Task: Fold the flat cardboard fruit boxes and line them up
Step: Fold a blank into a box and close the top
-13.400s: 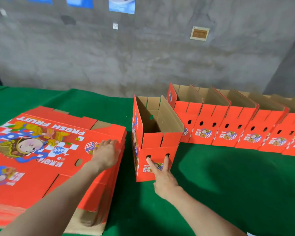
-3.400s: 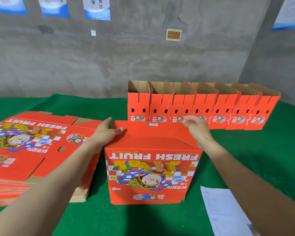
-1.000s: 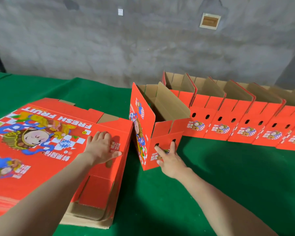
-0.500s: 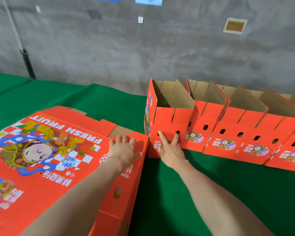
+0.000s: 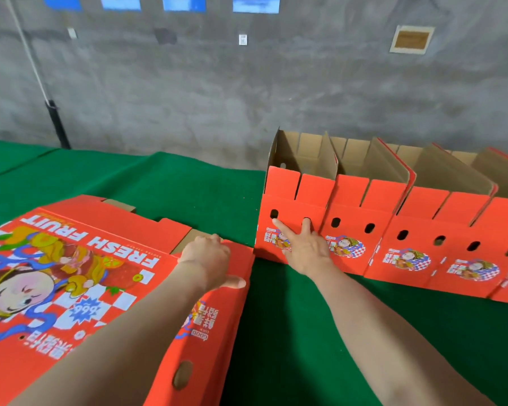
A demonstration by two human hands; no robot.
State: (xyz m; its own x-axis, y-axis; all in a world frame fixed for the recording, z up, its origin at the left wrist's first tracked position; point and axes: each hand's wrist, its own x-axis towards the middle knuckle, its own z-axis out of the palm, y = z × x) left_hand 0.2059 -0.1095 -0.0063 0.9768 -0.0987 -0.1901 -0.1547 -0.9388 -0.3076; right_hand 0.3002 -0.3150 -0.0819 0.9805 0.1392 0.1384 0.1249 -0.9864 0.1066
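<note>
A stack of flat red "FRESH FRUIT" boxes lies on the left of the green table. My left hand rests on the stack's right end, its fingers curled over the far edge of the top flat box and its thumb stretched out along the flap. The newest folded box stands open-topped at the left end of a row of folded red boxes. My right hand presses on this box's front panel with straight spread fingers, the index and middle fingertips at its two finger holes.
The green cloth table runs back to a grey concrete wall. The row of folded boxes continues off the right edge. A dark pipe stands at the wall on the left. Bare green cloth shows between stack and row.
My right hand has pushed the newest folded box back, so it stands flush beside the row. My left hand's fingers have curled over the edge of the top flat box.
</note>
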